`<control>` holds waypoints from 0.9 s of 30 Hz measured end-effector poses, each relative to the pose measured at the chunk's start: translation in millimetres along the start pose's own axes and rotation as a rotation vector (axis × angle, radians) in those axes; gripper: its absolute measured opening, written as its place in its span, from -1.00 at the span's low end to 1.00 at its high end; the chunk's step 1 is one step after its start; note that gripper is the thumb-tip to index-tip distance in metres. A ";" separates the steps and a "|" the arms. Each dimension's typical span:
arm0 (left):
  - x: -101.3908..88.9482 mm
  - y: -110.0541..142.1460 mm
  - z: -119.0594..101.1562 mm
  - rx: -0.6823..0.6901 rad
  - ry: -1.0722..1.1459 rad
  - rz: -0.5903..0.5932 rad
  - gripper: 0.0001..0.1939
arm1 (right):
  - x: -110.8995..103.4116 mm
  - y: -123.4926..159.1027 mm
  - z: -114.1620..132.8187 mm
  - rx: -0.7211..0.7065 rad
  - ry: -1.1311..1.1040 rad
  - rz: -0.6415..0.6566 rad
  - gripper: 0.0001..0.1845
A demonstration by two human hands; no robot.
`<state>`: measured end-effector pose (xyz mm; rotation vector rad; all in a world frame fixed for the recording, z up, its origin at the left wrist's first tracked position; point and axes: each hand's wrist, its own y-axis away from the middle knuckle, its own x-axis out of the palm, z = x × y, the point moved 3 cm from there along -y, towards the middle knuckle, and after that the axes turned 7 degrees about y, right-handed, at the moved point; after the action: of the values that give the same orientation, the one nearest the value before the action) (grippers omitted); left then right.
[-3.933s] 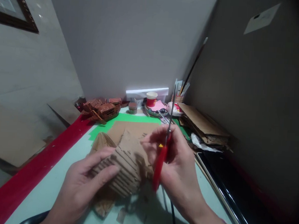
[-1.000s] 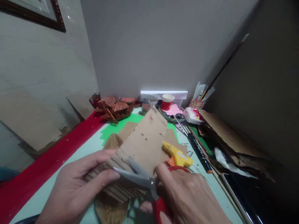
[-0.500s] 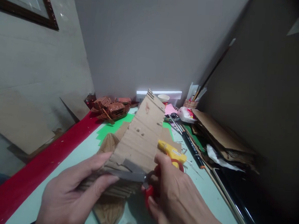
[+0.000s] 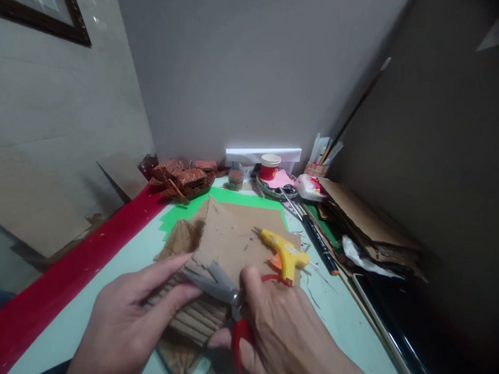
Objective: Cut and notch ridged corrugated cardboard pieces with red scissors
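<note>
My left hand (image 4: 132, 310) pinches a piece of corrugated cardboard (image 4: 199, 320) between thumb and fingers, its ribbed face towards me. In my right hand (image 4: 291, 329) are red-handled scissors (image 4: 241, 343). Their blades are parted and lie across the cardboard's upper edge, close to my left fingertips. Below and behind my hands rests a brown, boat-shaped cardboard form (image 4: 179, 364), partly hidden. A yellow glue gun (image 4: 285, 251) lies just beyond my right hand, on a flat cardboard sheet (image 4: 256, 216).
Green paper (image 4: 248, 200) lies under the sheet. A brown model boat (image 4: 185, 179) stands at the back left, a small jar (image 4: 235, 179) and red cup (image 4: 269, 168) at the back. To the right are a black marker (image 4: 320, 246) and stacked cardboard (image 4: 367, 218).
The cardboard's tall upright part has tipped down, uncovering the cup, the jar and more of the glue gun. My right hand and the scissors have shifted slightly and turned.
</note>
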<state>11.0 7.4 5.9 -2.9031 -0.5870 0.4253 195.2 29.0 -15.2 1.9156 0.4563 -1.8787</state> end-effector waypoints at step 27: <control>-3.3 -8.0 -1.7 0.033 0.150 0.158 -0.85 | -33.8 13.8 -30.9 -0.196 -0.770 -0.133 -0.61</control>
<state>5.7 13.3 9.9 -2.9272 -0.3266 0.2304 227.6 34.7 19.4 0.9402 0.4877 -2.3570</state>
